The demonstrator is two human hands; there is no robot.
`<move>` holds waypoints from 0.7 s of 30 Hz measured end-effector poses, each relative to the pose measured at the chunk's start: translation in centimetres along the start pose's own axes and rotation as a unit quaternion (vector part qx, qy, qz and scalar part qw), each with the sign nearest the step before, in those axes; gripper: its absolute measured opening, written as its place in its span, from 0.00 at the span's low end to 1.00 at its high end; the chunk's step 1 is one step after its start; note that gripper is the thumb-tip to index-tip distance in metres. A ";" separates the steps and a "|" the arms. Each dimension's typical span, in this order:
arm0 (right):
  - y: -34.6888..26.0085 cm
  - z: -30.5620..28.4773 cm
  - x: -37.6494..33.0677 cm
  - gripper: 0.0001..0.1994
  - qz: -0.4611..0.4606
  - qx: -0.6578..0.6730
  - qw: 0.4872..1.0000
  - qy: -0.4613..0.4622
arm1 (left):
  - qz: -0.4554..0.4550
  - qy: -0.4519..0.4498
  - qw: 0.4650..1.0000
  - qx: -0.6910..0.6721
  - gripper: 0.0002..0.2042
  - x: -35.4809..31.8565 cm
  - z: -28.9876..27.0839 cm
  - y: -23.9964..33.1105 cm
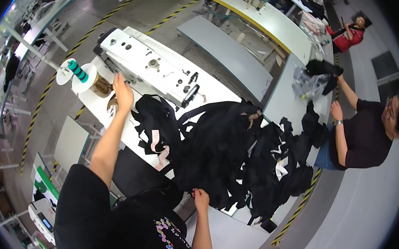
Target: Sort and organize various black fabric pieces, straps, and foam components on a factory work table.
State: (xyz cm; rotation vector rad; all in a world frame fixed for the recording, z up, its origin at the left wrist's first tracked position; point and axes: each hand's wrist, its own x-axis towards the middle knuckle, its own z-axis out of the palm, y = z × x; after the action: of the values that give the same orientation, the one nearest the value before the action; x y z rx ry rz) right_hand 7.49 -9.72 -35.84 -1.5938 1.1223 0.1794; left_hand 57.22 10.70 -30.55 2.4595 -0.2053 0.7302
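My left hand (123, 91) is stretched out beside the white sewing machine (148, 62), fingers extended and nothing seen in them. It is close to a brown roll (101, 87) below a green thread cone (78, 71) on a white disc. My right hand (201, 200) is at the near edge of a large heap of black fabric (207, 144), its fingers curled closed on the cloth's edge; the fingertips are partly hidden. Pale pink strips (155, 140) lie on the heap's left part. The heap covers much of the white sewing table (216, 90).
At the right a person (367, 133) in a dark top handles a black piece above a clear plastic bag (309, 84). Another person in red (349, 38) stands farther back. A grey bench (224, 44) lies beyond the machine. A dark phone-like object (269, 225) rests at the table's near right.
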 end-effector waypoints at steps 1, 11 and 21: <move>0.9 0.0 -0.1 0.11 -0.010 0.020 1.000 0.001 | 0.019 -0.027 0.999 -0.032 0.23 -3.7 -0.7 2.4; 2.7 0.9 -3.5 0.11 -0.036 0.043 0.998 0.023 | 0.344 -0.440 0.793 -0.243 0.20 -22.3 -10.1 16.2; 5.4 -3.6 -11.4 0.12 -0.009 0.110 0.974 0.196 | 0.446 -0.502 0.620 -0.406 0.20 -27.9 -9.3 33.3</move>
State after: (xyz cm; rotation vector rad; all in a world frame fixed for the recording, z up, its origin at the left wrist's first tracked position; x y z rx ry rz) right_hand -4.13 -5.97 -30.99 -1.4741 1.3758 -0.2763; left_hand 19.76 -12.14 -23.54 1.4193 -1.8022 -0.5034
